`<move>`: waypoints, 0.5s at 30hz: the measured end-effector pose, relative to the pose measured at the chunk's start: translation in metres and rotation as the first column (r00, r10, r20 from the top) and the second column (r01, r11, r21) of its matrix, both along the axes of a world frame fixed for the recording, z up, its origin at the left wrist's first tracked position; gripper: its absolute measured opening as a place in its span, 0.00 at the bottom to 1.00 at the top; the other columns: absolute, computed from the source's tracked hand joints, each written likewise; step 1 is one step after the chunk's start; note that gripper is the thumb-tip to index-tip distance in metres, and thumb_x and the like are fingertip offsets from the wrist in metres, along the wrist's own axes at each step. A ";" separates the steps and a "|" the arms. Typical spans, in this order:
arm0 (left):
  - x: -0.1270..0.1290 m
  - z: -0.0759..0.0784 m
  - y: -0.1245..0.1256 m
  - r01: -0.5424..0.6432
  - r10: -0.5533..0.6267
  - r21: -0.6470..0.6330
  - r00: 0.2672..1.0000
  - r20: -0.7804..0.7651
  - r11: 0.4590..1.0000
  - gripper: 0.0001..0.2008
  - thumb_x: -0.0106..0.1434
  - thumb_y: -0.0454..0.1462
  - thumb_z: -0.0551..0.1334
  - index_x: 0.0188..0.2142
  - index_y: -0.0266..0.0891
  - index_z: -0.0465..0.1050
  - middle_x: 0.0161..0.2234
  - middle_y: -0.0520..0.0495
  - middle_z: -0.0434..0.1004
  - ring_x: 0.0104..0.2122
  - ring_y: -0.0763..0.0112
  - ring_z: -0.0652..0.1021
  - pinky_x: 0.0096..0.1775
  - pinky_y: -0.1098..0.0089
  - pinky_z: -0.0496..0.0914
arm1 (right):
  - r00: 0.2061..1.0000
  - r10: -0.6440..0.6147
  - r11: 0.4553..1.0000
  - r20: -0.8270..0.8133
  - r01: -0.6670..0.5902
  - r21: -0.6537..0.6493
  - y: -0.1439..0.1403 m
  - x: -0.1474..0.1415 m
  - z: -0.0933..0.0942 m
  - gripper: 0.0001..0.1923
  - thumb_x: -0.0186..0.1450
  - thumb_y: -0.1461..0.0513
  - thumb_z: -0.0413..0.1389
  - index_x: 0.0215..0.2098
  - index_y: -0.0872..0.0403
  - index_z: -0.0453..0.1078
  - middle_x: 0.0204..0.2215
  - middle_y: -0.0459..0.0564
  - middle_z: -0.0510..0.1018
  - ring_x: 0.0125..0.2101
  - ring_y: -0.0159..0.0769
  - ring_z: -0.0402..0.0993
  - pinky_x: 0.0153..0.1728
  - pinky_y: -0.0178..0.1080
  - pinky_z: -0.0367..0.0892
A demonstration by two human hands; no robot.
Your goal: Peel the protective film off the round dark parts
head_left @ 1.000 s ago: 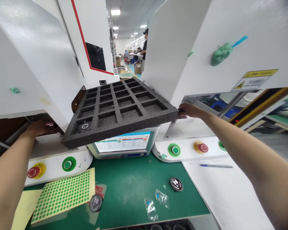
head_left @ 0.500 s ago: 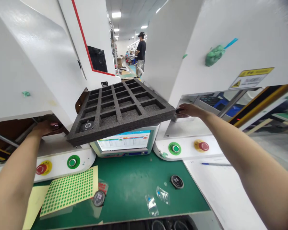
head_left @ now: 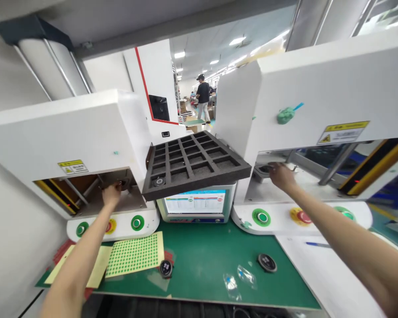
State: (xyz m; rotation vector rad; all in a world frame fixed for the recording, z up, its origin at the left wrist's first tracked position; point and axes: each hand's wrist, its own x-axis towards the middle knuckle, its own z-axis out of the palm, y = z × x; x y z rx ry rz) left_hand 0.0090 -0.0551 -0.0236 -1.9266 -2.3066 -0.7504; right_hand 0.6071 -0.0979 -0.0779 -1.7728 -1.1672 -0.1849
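Observation:
My left hand (head_left: pixel 112 194) reaches into the opening of the left white press (head_left: pixel 86 132). Its fingers are closed at the front of a dark fixture (head_left: pixel 130 182), around a small dark thing too shadowed to name. On the other side, my right hand (head_left: pixel 283 177) is inside the right press (head_left: pixel 285 97), with fingertips pinched together at the edge of a grey fixture (head_left: pixel 261 173). What those fingers hold, if anything, is hidden. Two round watch heads lie on the green bench: one (head_left: pixel 166 268) beside the sticker sheet, another (head_left: pixel 267 263) toward the right.
A black foam tray (head_left: pixel 199 179) with one watch head (head_left: pixel 159 181) in a corner pocket stands above a monitor (head_left: pixel 195 203). Green-dot stickers (head_left: pixel 135 254), clear film pieces (head_left: pixel 232 286), a pen (head_left: pixel 318 244) and press buttons (head_left: pixel 262 217) are nearby. A person (head_left: pixel 203 97) stands far back.
The view has shifted, showing more of both presses. My left hand is now at the left fixture, and my right hand at the right one. The watch heads on the bench have stayed put.

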 end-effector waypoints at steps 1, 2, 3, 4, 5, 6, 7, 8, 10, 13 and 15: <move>0.001 -0.011 -0.022 0.002 -0.002 0.012 1.000 0.024 1.000 0.14 0.68 0.41 0.61 0.49 0.35 0.72 0.49 0.42 0.76 0.48 0.62 0.78 0.51 0.54 0.73 | 1.000 -0.006 1.000 -0.028 0.005 -0.020 -0.014 -0.010 -0.009 0.15 0.71 0.56 0.56 0.52 0.57 0.69 0.47 0.53 0.74 0.43 0.37 0.75 0.44 0.44 0.74; 0.003 -0.023 -0.046 0.022 -0.023 0.015 0.998 0.051 1.000 0.12 0.68 0.40 0.61 0.47 0.34 0.74 0.49 0.42 0.78 0.48 0.62 0.78 0.51 0.55 0.73 | 0.998 -0.009 0.999 -0.059 0.007 -0.045 -0.029 -0.024 -0.020 0.15 0.72 0.56 0.56 0.52 0.57 0.69 0.47 0.53 0.75 0.43 0.37 0.75 0.44 0.44 0.74; 0.005 -0.035 -0.072 0.054 -0.055 0.010 0.995 0.081 0.998 0.10 0.68 0.38 0.60 0.44 0.34 0.75 0.47 0.42 0.80 0.47 0.61 0.79 0.51 0.56 0.73 | 0.996 -0.007 0.997 -0.085 0.001 -0.073 -0.044 -0.042 -0.033 0.15 0.72 0.56 0.56 0.51 0.57 0.69 0.47 0.53 0.75 0.43 0.37 0.75 0.44 0.45 0.74; 0.008 -0.047 -0.097 0.094 -0.093 -0.004 0.989 0.114 0.996 0.09 0.66 0.36 0.59 0.40 0.36 0.77 0.43 0.44 0.82 0.45 0.60 0.81 0.49 0.59 0.74 | 0.995 0.011 0.994 -0.104 -0.022 -0.103 -0.058 -0.065 -0.047 0.15 0.72 0.56 0.55 0.51 0.56 0.69 0.47 0.53 0.75 0.43 0.37 0.75 0.44 0.44 0.74; 0.013 -0.059 -0.122 0.141 -0.136 -0.025 0.980 0.148 0.990 0.09 0.64 0.35 0.58 0.37 0.37 0.78 0.40 0.45 0.84 0.42 0.59 0.82 0.46 0.62 0.75 | 0.992 0.050 0.988 -0.119 -0.066 -0.138 -0.071 -0.092 -0.062 0.15 0.71 0.56 0.56 0.51 0.57 0.69 0.46 0.53 0.75 0.42 0.37 0.75 0.44 0.44 0.74; 0.019 -0.068 -0.146 0.191 -0.181 -0.044 0.967 0.181 0.981 0.10 0.62 0.35 0.58 0.34 0.38 0.79 0.37 0.46 0.85 0.40 0.59 0.83 0.44 0.63 0.76 | 0.985 0.106 0.976 -0.134 -0.129 -0.176 -0.082 -0.122 -0.076 0.16 0.71 0.56 0.56 0.51 0.58 0.69 0.46 0.52 0.75 0.41 0.37 0.75 0.43 0.44 0.75; 0.025 -0.076 -0.167 0.241 -0.224 -0.058 0.952 0.211 0.969 0.11 0.61 0.36 0.57 0.32 0.39 0.79 0.35 0.47 0.85 0.39 0.59 0.83 0.43 0.64 0.76 | 0.972 0.178 0.954 -0.150 -0.208 -0.215 -0.090 -0.154 -0.090 0.16 0.71 0.56 0.56 0.51 0.57 0.69 0.45 0.52 0.75 0.41 0.36 0.75 0.42 0.43 0.75; 0.031 -0.081 -0.187 0.286 -0.264 -0.065 0.935 0.236 0.956 0.11 0.60 0.36 0.57 0.32 0.40 0.79 0.34 0.47 0.85 0.38 0.60 0.83 0.43 0.64 0.77 | 0.955 0.245 0.925 -0.170 -0.282 -0.253 -0.095 -0.185 -0.102 0.16 0.71 0.55 0.56 0.51 0.58 0.70 0.45 0.52 0.75 0.41 0.37 0.75 0.41 0.42 0.75; 0.038 -0.086 -0.222 0.354 -0.326 -0.062 0.907 0.268 0.933 0.13 0.60 0.38 0.56 0.32 0.41 0.80 0.34 0.48 0.85 0.38 0.61 0.84 0.43 0.65 0.77 | 0.917 0.334 0.862 -0.217 -0.390 -0.323 -0.098 -0.237 -0.118 0.16 0.71 0.55 0.56 0.51 0.57 0.70 0.45 0.52 0.75 0.41 0.36 0.75 0.41 0.42 0.75; 0.033 -0.089 -0.267 0.380 -0.356 -0.033 0.890 0.283 0.924 0.14 0.62 0.41 0.55 0.32 0.42 0.80 0.34 0.47 0.86 0.37 0.61 0.84 0.42 0.65 0.78 | 0.886 0.370 0.796 -0.279 -0.457 -0.397 -0.091 -0.278 -0.125 0.15 0.71 0.55 0.56 0.51 0.57 0.70 0.46 0.52 0.75 0.42 0.37 0.75 0.42 0.42 0.75; 0.021 -0.092 -0.292 0.363 -0.345 -0.011 0.892 0.291 0.932 0.16 0.63 0.42 0.54 0.31 0.41 0.79 0.32 0.46 0.85 0.34 0.61 0.85 0.38 0.66 0.79 | 0.882 0.361 0.772 -0.301 -0.464 -0.434 -0.086 -0.283 -0.126 0.15 0.71 0.55 0.56 0.51 0.56 0.70 0.47 0.53 0.75 0.43 0.38 0.75 0.44 0.43 0.74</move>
